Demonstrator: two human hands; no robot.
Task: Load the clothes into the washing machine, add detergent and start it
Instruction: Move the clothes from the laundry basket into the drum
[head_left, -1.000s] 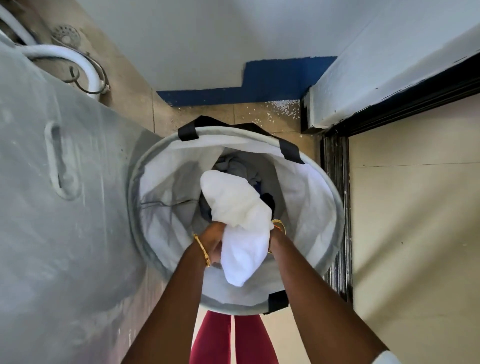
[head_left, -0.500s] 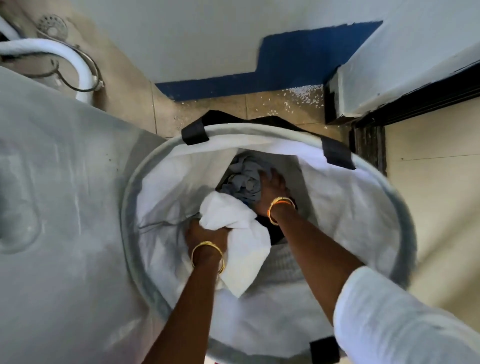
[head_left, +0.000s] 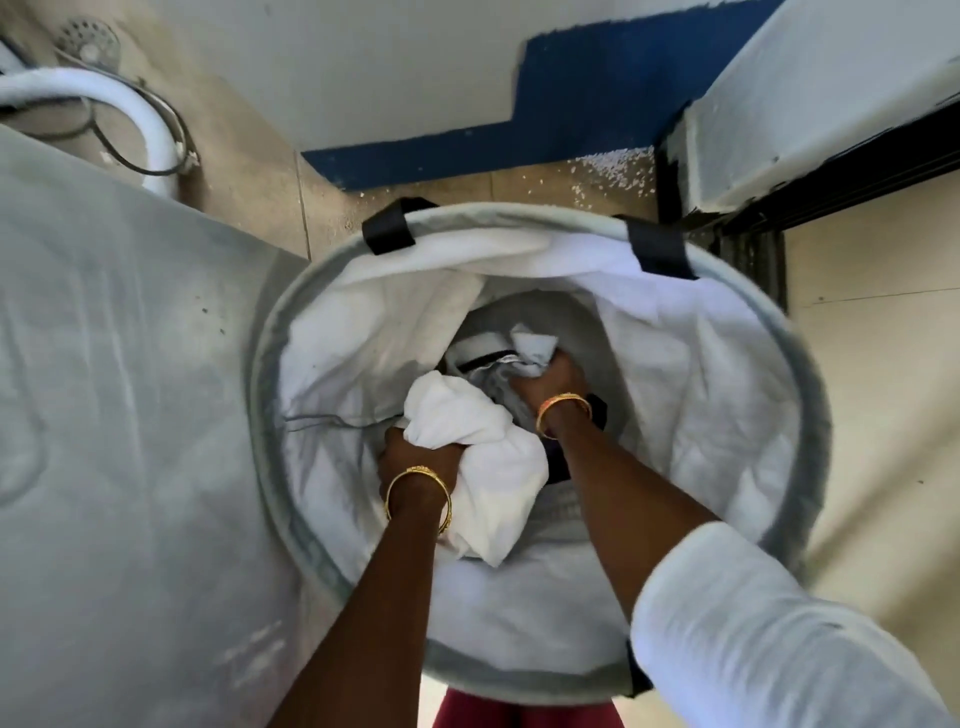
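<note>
Deep inside the hamper (head_left: 737, 405), your left hand (head_left: 415, 457) grips a white cloth (head_left: 493, 467); your right hand (head_left: 550, 379) grabs more clothes (head_left: 530, 345), soft and light, so bunch them

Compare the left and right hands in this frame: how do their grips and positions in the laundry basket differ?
The left hand clutches a large white cloth, held nearer the camera; the right hand reaches deeper into the laundry basket, closing on a smaller pale garment in the pile. The left forearm is bare, while a white sleeve covers the right upper arm. Both wrists wear gold bangles, and both hands are inside the basket.
</note>
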